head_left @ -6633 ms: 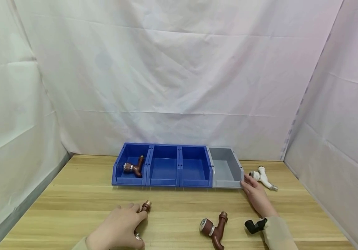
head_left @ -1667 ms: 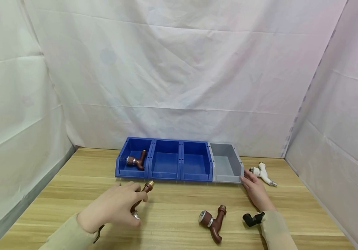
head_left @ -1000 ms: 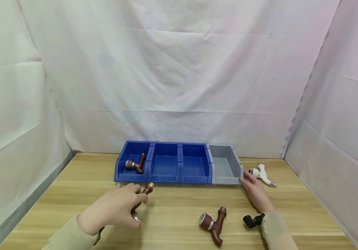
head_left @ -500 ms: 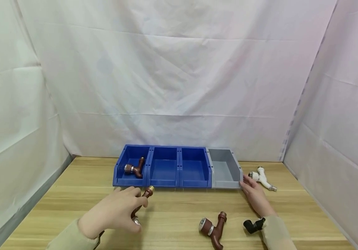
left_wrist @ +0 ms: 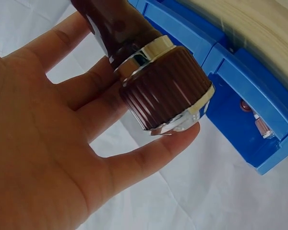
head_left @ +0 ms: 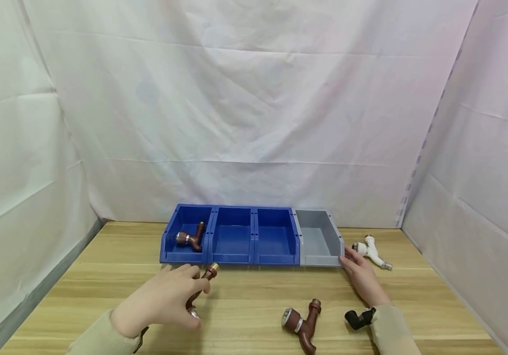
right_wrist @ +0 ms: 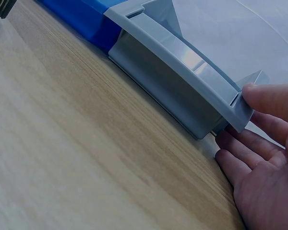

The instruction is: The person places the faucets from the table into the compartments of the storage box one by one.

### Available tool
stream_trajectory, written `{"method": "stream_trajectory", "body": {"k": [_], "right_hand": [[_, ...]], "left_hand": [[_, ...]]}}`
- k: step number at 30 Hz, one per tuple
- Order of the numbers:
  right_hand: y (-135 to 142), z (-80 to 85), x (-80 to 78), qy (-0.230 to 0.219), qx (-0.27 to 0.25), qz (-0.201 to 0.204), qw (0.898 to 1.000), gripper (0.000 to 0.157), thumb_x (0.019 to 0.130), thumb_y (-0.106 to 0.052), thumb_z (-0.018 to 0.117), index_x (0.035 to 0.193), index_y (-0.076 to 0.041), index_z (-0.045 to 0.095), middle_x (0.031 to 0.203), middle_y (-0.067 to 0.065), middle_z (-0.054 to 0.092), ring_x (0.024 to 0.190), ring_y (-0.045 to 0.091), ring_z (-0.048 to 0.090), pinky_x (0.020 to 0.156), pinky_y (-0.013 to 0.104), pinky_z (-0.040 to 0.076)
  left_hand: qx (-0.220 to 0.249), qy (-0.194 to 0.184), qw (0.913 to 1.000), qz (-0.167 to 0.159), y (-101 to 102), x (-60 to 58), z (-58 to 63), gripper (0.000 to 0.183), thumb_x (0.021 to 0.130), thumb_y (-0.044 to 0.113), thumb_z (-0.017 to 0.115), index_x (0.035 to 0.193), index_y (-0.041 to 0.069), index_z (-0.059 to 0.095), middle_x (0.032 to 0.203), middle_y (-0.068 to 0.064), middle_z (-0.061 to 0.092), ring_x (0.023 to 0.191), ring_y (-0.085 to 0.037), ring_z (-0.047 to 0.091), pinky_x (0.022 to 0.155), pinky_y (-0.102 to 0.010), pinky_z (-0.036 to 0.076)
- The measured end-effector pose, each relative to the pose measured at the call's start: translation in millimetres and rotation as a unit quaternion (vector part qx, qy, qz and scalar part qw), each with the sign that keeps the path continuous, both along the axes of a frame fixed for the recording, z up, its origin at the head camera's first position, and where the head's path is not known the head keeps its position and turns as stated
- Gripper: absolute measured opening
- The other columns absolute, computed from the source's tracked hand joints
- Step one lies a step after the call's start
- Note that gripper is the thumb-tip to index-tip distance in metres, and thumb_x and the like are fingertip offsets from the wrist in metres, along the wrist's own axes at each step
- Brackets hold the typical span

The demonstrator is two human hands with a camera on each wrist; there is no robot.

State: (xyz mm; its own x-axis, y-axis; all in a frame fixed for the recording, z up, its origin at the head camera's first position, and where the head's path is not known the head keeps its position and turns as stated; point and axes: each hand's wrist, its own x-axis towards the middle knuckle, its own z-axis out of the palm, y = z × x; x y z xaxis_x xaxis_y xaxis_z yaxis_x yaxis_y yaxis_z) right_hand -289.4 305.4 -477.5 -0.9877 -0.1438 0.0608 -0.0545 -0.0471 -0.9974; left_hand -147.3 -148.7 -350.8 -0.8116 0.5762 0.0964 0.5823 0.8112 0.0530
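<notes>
My left hand (head_left: 163, 301) holds a brown tap (left_wrist: 168, 86) with a ribbed knob, chrome bands and a brass threaded end, just in front of the blue bins. In the left wrist view the knob sits between the thumb and fingers; in the head view the hand covers much of the tap. My right hand (head_left: 362, 278) grips the front right corner of the grey bin (right_wrist: 158, 91), thumb on the upper edge and fingers against the side. A similar brown tap (head_left: 195, 241) lies in the leftmost blue bin (head_left: 184, 257).
Two more blue bins (head_left: 231, 259) stand between the leftmost one and the grey bin. On the wooden table (head_left: 245, 315) lie another brown tap (head_left: 307, 328), a black elbow-shaped fitting (head_left: 357, 320) by the right sleeve, and a white tap (head_left: 371, 251). White cloth (head_left: 254, 98) encloses the back and sides.
Since the oldest frame my left hand has moved forward toward the bins with the brown tap. Over the last second both hands stay nearly still; the head view shifts slightly.
</notes>
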Motion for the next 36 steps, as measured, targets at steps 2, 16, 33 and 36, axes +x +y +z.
{"method": "stream_trajectory", "body": {"k": [2,16,33,36], "right_hand": [[0,-0.8,-0.3,0.004,0.0,-0.001,1.0,0.061,0.091,-0.017,0.049,0.138,0.004,0.015,0.138,0.024,0.021,0.12,0.015,0.036,0.087,0.014,0.035],[0,-0.6,-1.0,0.0,0.014,0.001,1.0,0.062,0.091,-0.018,0.048,0.139,0.003,0.014,0.139,0.022,0.02,0.122,0.018,0.032,0.086,0.013,0.035],[0,-2.0,-1.2,-0.01,0.017,-0.002,1.0,0.064,0.091,-0.02,0.05,0.139,0.002,0.014,0.139,0.022,0.02,0.12,0.013,0.034,0.087,0.014,0.035],[1,-1.4,-1.6,-0.003,0.019,-0.002,1.0,0.063,0.091,-0.02,0.049,0.139,0.003,0.015,0.138,0.022,0.021,0.12,0.014,0.035,0.086,0.014,0.036]], "left_hand": [[-0.001,0.004,1.0,0.0,0,-0.8,0.1,0.033,0.051,0.041,0.068,0.08,0.033,0.054,0.067,0.015,0.032,0.064,-0.007,0.033,0.051,-0.028,0.024],[-0.006,-0.006,1.0,0.003,0,-4.1,6.5,0.034,0.053,0.041,0.068,0.084,0.033,0.056,0.067,0.014,0.033,0.065,-0.007,0.033,0.051,-0.028,0.024],[-0.008,-0.011,0.9999,0.004,3,-6.1,9.8,0.035,0.056,0.044,0.068,0.087,0.034,0.057,0.069,0.015,0.034,0.066,-0.007,0.035,0.053,-0.029,0.024],[-0.008,-0.006,0.9999,0.003,3,-6.9,9.5,0.035,0.055,0.045,0.068,0.087,0.034,0.057,0.069,0.015,0.034,0.066,-0.007,0.034,0.053,-0.029,0.024]]}}
